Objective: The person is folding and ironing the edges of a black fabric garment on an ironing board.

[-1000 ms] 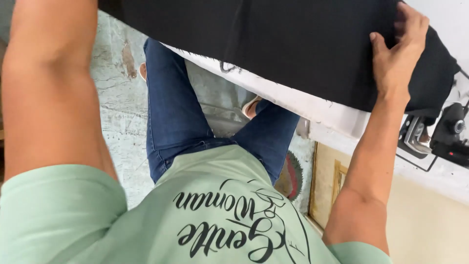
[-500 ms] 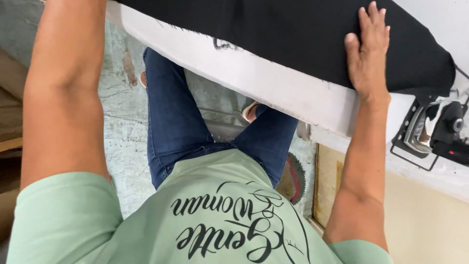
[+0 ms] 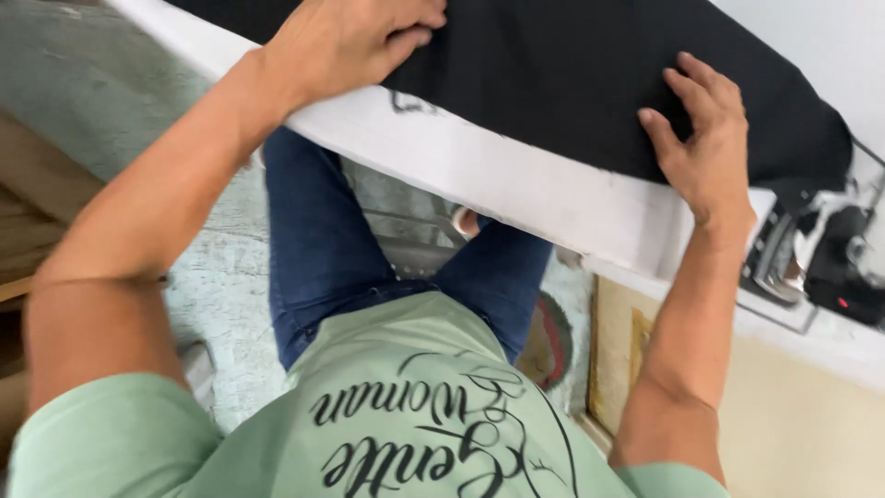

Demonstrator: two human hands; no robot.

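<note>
Across the white board (image 3: 516, 189), black cloth (image 3: 572, 83) lies spread flat, covering its far side and leaving a bare white strip along the near edge.

Left hand (image 3: 355, 37): on the cloth's near edge toward the board's left end. Fingers curled, tips pressing or pinching the fabric where it meets the white strip; whether cloth is actually pinched between them cannot be told.

Right hand (image 3: 705, 148): flat on the cloth toward the board's right end, fingers spread, palm down, holding nothing. Heel of hand sits at the cloth's near edge, just above the bare strip.

Past the board's right end: a dark iron (image 3: 843, 267) beside a metal rest (image 3: 774, 267), both near the right hand but apart from it.

Below the board: blue jeans (image 3: 313, 258), a green printed shirt (image 3: 396, 424), pale worn floor (image 3: 217, 277).
</note>
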